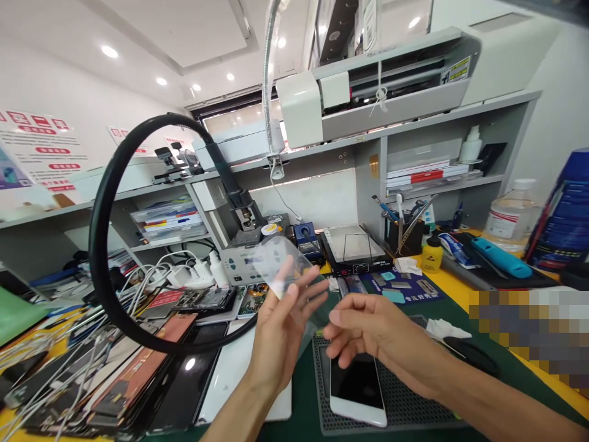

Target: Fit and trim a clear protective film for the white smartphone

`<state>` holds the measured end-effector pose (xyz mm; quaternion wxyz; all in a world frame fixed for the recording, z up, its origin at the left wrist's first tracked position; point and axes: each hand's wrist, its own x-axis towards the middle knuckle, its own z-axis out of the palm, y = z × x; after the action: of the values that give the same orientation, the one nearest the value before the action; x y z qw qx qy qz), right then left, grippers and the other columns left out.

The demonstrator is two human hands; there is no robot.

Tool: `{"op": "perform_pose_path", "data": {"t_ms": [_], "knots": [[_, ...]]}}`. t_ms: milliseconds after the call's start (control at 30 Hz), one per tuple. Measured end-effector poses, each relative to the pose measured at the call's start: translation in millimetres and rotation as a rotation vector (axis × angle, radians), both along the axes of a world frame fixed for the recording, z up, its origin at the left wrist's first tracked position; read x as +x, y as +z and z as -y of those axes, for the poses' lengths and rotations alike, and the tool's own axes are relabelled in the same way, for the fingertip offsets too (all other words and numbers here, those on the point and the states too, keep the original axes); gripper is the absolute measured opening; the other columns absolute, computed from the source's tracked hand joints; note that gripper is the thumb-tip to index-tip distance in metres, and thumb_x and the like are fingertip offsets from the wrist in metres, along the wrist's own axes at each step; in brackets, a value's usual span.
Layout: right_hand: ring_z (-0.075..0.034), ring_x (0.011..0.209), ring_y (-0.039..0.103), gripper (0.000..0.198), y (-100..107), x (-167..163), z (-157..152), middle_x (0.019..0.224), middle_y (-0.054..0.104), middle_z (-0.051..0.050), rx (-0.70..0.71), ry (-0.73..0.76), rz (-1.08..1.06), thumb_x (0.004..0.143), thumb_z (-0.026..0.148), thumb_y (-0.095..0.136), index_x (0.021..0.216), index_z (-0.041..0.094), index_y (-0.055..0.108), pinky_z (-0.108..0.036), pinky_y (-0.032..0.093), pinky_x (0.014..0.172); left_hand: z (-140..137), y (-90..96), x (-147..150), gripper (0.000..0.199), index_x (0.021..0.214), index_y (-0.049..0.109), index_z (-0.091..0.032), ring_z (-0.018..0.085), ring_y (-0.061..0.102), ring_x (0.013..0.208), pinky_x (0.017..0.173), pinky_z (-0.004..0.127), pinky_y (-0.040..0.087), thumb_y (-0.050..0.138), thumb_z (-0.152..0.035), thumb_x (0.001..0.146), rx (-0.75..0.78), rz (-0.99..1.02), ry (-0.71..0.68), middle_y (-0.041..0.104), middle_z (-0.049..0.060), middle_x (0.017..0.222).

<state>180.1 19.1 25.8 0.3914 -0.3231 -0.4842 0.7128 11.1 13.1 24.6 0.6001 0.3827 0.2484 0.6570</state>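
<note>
A clear plastic film (301, 261) stands up at my left hand (280, 331), between its thumb and fingers. Its outline is faint, and the lower part runs behind the hand. My right hand (372, 328) is closed beside it, thumb against the bent forefinger and the other fingers curled. The fingertips come near the film's right edge; whether they pinch anything I cannot make out. Below my right hand lies a white phone (359, 393) with a dark screen, face up on a grey perforated mat (414, 399).
A black hose (99, 245) loops on the left above stacked phone parts (138, 368) and cables. Behind the hands stand a grey control box (243, 264) and a flat heating plate (352, 245). A yellow bottle (431, 255), crumpled tissue (446, 328) and a tool holder (404, 236) are on the right.
</note>
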Motion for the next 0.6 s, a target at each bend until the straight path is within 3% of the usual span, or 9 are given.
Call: {"op": "perform_pose_path", "data": {"t_ms": [100,267,600], "knots": [[-0.02,0.066,0.073,0.027,-4.1,-8.1,5.5,0.085,0.077,-0.012,-0.042,0.019,0.028,0.089,0.038,0.072,0.082,0.013,0.067,-0.031,0.06,0.06,1.7,2.0,-0.3,0.068,0.158,0.027,-0.025,0.029,0.073,0.106,0.102,0.051,0.052,0.059,-0.022,0.098,-0.022,-0.016,-0.04,0.07,0.015,0.13],[-0.019,0.065,0.073,0.026,-4.6,-8.8,4.4,0.083,0.077,-0.013,-0.069,-0.008,0.125,0.091,0.037,0.07,0.082,0.012,0.072,-0.028,0.059,0.058,-3.2,-0.6,-4.9,0.067,0.156,0.033,-0.023,0.031,0.075,0.102,0.087,0.045,0.06,0.061,-0.019,0.095,-0.038,-0.073,-0.048,0.071,0.017,0.125],[-0.02,0.068,0.073,0.025,-8.1,-6.9,2.2,0.09,0.077,-0.009,0.121,-0.112,0.202,0.093,0.041,0.068,0.096,0.017,0.076,-0.03,0.059,0.059,-5.8,1.5,-8.6,0.056,0.15,0.042,-0.024,0.028,0.074,0.103,0.088,0.042,0.058,0.058,-0.019,0.097,-0.07,-0.105,-0.101,0.075,0.014,0.116]]}}
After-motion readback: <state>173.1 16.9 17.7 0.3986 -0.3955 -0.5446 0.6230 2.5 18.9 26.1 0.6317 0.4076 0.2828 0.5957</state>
